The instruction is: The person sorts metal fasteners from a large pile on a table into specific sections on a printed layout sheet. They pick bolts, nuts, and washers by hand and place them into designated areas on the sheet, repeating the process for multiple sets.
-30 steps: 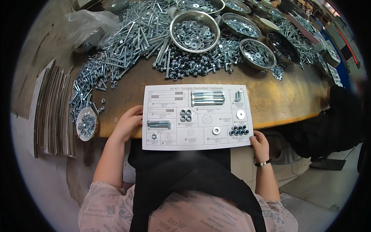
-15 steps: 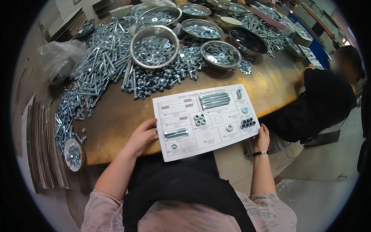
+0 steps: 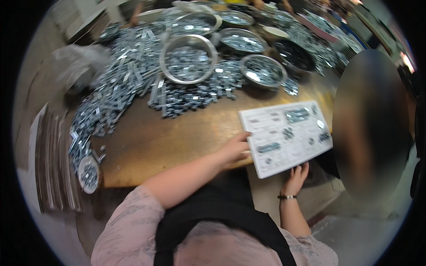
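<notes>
A white printed hardware card [image 3: 277,124] is tilted above the table's near edge on the right, smeared by motion. Silvery bolts [image 3: 296,115], nuts [image 3: 288,133] and washers lie in its printed sections, with a cluster of dark nuts [image 3: 325,137] near the right end. My left hand [image 3: 235,148] is closed on the card's left edge, thumb at the edge and the other fingers partly hidden. Below the card's lower edge is my right hand [image 3: 296,178], a beaded bracelet at the wrist. Its fingers are apart and stretched up to that edge; whether they touch it I cannot tell.
Loose bolts [image 3: 120,73] and dark nuts [image 3: 186,99] cover the table's far side. Metal bowls of washers [image 3: 188,62] stand among them, with a small white bowl [image 3: 88,175] at the left edge. Stacked cardboard [image 3: 55,164] leans left. A person [image 3: 372,124] is close on the right.
The card has moved right toward the person, my left arm reaching across with it. My right hand has gone from its right edge to below its lower edge. The person has come nearer.
</notes>
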Motion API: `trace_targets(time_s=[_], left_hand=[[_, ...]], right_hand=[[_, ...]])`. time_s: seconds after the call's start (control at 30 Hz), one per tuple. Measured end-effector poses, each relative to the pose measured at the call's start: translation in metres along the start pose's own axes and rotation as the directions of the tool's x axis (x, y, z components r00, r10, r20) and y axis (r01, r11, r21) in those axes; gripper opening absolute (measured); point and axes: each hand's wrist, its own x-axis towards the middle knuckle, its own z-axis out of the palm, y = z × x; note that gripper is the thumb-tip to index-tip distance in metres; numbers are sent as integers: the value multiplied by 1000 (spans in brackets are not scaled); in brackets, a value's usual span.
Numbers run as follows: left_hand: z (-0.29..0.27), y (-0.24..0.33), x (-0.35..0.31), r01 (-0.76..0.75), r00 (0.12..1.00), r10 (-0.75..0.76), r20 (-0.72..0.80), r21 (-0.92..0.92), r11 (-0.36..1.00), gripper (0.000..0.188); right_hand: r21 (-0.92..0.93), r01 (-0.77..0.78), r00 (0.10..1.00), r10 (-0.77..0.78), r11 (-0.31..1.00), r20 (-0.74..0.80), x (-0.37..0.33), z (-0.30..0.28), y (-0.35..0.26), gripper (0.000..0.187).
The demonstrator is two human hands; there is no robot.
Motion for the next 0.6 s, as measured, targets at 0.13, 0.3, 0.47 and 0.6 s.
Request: trace_targets(time_s=[0.13,0.3,0.47,0.6], left_hand=[[1,-30,37,-78,996,77,36,32,996,53],[-10,-38,47,-159,960,193,202,-174,972,53],[-22,-25,11,-397,910,410,66,430,811,53],[-83,-42,-52,-387,696,711,-101,781,490,54]], right_hand=[[-348,241,936,-123,906,330,-44,-30,23,35],[-329,641,614,-208,693,761,-74,-23,-12,27],[-224,704,485,-225,674,845,-73,12,-26,20],[-148,701,373,-182,698,910,-71,56,-39,16]])
